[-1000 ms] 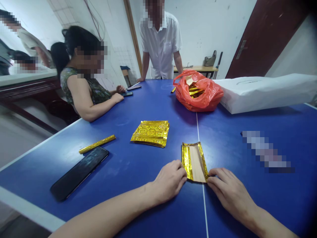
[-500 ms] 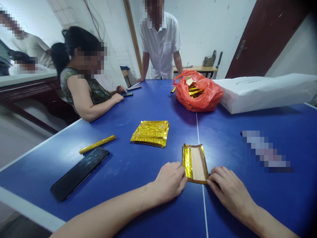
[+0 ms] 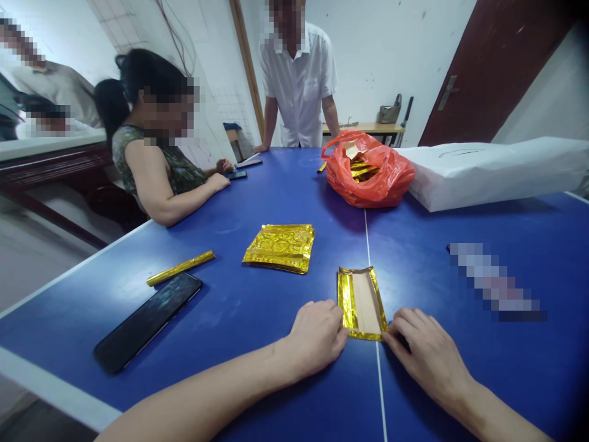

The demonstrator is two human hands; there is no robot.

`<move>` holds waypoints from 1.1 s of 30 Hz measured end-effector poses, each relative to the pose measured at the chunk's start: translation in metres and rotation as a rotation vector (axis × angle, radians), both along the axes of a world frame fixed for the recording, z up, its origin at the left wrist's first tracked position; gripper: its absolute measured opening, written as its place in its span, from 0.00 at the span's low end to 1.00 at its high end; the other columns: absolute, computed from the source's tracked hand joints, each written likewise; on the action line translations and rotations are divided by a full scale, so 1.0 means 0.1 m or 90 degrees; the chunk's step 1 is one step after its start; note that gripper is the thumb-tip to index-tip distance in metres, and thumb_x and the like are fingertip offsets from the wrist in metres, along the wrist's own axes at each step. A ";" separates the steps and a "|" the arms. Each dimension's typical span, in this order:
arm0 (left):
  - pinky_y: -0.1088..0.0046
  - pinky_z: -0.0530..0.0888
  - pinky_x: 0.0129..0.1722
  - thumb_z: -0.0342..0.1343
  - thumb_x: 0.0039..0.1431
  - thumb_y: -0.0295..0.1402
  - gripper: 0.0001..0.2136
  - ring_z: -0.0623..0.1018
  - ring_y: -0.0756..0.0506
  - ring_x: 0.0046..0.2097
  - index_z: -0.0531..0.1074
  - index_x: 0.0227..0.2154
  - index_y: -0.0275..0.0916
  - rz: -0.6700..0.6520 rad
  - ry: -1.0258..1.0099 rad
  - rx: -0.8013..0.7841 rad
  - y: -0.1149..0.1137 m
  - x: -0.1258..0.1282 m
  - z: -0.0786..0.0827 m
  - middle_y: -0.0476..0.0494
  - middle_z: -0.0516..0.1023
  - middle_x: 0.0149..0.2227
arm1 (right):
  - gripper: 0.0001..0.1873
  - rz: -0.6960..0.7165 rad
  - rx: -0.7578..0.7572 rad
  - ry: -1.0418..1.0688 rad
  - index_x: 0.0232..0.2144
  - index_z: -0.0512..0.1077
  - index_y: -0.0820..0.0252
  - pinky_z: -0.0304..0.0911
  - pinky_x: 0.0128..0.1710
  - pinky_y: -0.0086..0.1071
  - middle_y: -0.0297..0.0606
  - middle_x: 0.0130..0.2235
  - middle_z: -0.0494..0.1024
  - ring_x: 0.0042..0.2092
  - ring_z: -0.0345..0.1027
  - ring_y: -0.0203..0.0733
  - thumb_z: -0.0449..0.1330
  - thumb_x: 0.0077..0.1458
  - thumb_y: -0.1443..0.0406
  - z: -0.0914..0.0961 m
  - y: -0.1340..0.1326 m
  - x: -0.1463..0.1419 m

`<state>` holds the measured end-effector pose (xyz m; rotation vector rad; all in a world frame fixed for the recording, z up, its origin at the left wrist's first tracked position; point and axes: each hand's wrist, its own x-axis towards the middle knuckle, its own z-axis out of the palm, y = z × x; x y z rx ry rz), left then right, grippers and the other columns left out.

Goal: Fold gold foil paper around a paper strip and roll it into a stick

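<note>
Close in, the left hand sits curled against the near left edge of a gold foil sheet; its fingertips are tucked out of sight, so whether that grip pinches the foil cannot be told. The right hand lies open, its fingertips at the sheet's near right corner without closing on it. The sheet lies flat on the blue counter, over the white centre line, with its gold edges turned in beside a bare tan paper strip. Such thin foil could spring back or skid on the smooth top if pressed unevenly, and a hard crease might split it. Left of the hands, a black smartphone lies just beside a gold foil roll, and a stack of gold foil sheets sits farther up. To the right, a pixelated object cannot be made out. Beyond, gold pieces show through a red plastic bag, partly hidden, beside a white sack, while a seated person's hand rests near the far phones.
</note>
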<state>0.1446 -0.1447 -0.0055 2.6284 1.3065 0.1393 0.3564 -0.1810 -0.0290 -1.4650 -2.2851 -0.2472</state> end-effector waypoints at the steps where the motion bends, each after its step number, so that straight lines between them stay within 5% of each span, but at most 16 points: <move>1: 0.69 0.67 0.32 0.46 0.56 0.34 0.08 0.71 0.45 0.32 0.65 0.26 0.37 0.002 0.000 -0.001 0.00 0.00 0.00 0.45 0.70 0.29 | 0.14 -0.002 0.001 0.000 0.21 0.63 0.57 0.51 0.28 0.32 0.34 0.25 0.67 0.27 0.59 0.38 0.49 0.58 0.64 0.00 0.00 0.00; 11: 0.69 0.67 0.32 0.48 0.56 0.31 0.03 0.71 0.45 0.33 0.63 0.32 0.38 0.000 -0.017 -0.019 0.01 -0.01 -0.02 0.46 0.71 0.31 | 0.12 -0.012 0.014 0.000 0.23 0.63 0.57 0.51 0.27 0.32 0.33 0.24 0.67 0.26 0.60 0.38 0.47 0.58 0.64 0.02 0.01 -0.01; 27: 0.71 0.60 0.28 0.43 0.61 0.30 0.07 0.65 0.46 0.32 0.67 0.36 0.41 -0.210 0.009 0.138 -0.05 -0.05 -0.07 0.46 0.66 0.31 | 0.13 0.033 0.022 -0.004 0.25 0.67 0.57 0.54 0.29 0.32 0.35 0.26 0.69 0.28 0.61 0.38 0.46 0.58 0.69 0.04 -0.01 -0.03; 33: 0.70 0.60 0.29 0.43 0.60 0.29 0.07 0.65 0.45 0.32 0.65 0.37 0.38 -0.228 0.022 0.153 -0.10 -0.04 -0.04 0.44 0.66 0.32 | 0.15 0.137 0.085 0.023 0.37 0.72 0.59 0.59 0.43 0.42 0.43 0.37 0.72 0.40 0.63 0.44 0.49 0.53 0.75 0.09 -0.10 -0.08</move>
